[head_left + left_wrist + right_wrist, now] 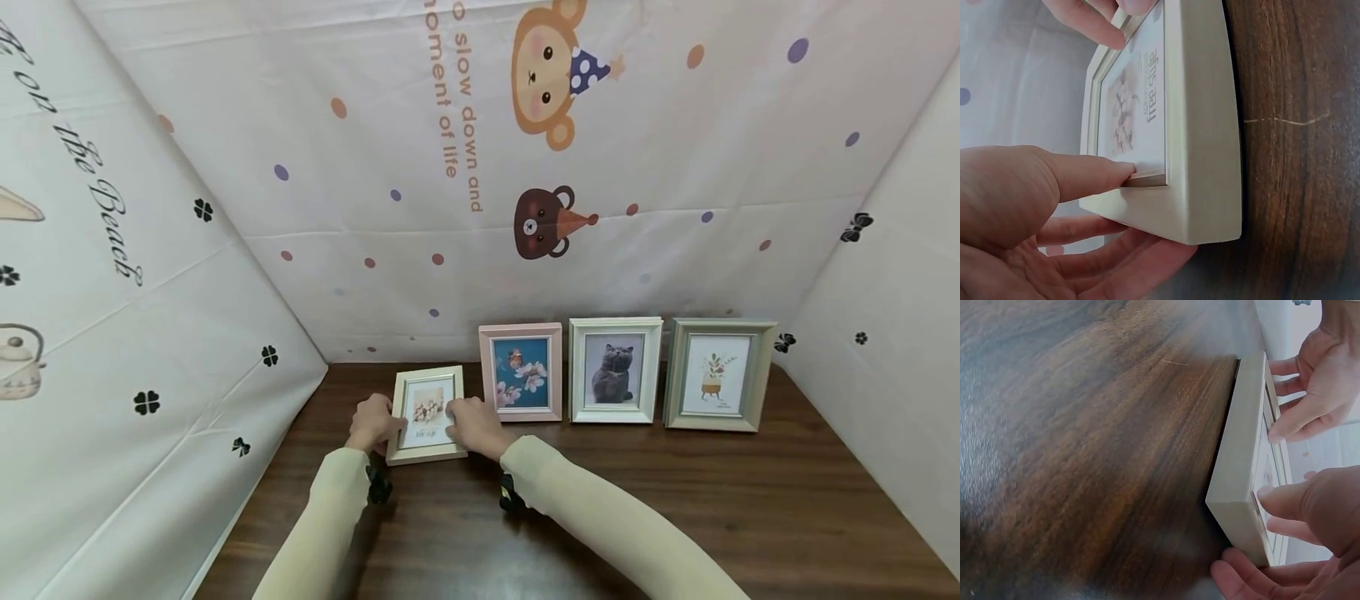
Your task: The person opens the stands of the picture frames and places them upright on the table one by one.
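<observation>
A cream picture frame (426,455) with a "free style" print leans back at the left of the row, held between both hands. My left hand (372,423) grips its left side, the thumb on the front and the other fingers behind the edge, as the left wrist view shows on the cream frame (1210,125). On the opposite side my right hand (477,427) holds it likewise, thumb over the glass. In the right wrist view, the right fingers (1244,575) curl round the corner of the frame (1238,450), close above the wood.
To the right stand a pink frame (556,375) with blossoms, a white frame (574,375) with a grey cat and a grey-green frame (677,383) with a plant drawing. Behind them rises a printed white cloth (405,317). Beneath lies a dark wooden tabletop (600,483).
</observation>
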The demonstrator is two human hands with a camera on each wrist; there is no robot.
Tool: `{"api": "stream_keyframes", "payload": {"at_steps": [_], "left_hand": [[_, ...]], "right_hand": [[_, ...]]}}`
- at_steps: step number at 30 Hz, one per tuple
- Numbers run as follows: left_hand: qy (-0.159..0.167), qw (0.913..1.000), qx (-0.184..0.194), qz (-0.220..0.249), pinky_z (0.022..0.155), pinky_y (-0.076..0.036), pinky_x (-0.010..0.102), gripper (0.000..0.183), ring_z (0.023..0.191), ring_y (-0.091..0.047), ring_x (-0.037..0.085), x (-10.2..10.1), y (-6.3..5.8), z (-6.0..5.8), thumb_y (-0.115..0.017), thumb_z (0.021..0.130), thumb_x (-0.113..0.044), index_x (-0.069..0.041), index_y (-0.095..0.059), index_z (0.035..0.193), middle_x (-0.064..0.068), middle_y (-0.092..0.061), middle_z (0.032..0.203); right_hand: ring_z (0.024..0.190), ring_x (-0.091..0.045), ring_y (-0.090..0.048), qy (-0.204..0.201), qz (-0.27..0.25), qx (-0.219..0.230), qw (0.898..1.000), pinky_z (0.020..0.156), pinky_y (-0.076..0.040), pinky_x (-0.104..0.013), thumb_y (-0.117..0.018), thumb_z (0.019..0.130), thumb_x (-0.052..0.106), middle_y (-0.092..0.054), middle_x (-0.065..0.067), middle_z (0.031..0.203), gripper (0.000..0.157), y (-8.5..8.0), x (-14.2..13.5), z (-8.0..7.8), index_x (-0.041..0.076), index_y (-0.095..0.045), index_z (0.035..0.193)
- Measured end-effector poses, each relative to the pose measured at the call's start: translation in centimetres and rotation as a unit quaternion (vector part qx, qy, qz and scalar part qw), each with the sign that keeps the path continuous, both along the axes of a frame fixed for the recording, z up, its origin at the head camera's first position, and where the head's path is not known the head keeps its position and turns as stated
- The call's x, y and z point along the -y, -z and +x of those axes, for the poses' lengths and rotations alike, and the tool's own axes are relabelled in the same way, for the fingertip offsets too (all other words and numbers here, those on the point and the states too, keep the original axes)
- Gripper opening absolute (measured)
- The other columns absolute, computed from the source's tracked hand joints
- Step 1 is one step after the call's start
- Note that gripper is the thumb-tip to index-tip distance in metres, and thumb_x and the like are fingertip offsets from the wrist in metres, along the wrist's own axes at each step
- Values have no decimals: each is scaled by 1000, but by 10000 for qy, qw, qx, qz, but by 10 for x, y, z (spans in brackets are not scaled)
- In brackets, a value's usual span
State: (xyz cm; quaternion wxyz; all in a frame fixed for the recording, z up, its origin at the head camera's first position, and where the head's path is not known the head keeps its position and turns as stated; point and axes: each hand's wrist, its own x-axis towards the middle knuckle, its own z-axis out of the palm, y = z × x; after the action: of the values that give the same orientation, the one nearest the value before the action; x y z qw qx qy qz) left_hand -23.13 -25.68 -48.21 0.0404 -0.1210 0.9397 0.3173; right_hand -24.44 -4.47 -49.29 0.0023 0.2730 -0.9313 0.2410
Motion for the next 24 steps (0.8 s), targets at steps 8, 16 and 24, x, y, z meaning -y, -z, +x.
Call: {"api": "stream_keyframes", "payload": {"at_steps": [8,16,24], "left_hand": [[-140,9991,-305,253,45,-56,39,30,44,-65,24,5,-3,8,-76,91,-16,6,-65,109,23,-68,89],[-358,9893,-1414,107,60,-58,43,29,80,-66,32,8,-2,14,-76,91,-20,1,-68,110,14,-66,91],[-705,9722,-2226,167,84,-50,56,34,98,-66,39,3,-2,20,-76,92,-26,-5,-67,117,18,-72,108]], "right_hand": [[83,-19,-69,165,-320,-250,9990,70,-56,-33,-73,92,7,-74,-9,108,29,-5,-1,4,6,-72,122],[118,-34,-64,516,-1243,-582,9892,97,-54,-45,-77,92,6,-63,-22,133,62,-9,2,9,0,-50,147],[84,-29,-68,984,-1543,-639,9810,77,-58,-43,-77,92,9,-68,-18,110,77,-15,6,7,1,-35,156]]}}
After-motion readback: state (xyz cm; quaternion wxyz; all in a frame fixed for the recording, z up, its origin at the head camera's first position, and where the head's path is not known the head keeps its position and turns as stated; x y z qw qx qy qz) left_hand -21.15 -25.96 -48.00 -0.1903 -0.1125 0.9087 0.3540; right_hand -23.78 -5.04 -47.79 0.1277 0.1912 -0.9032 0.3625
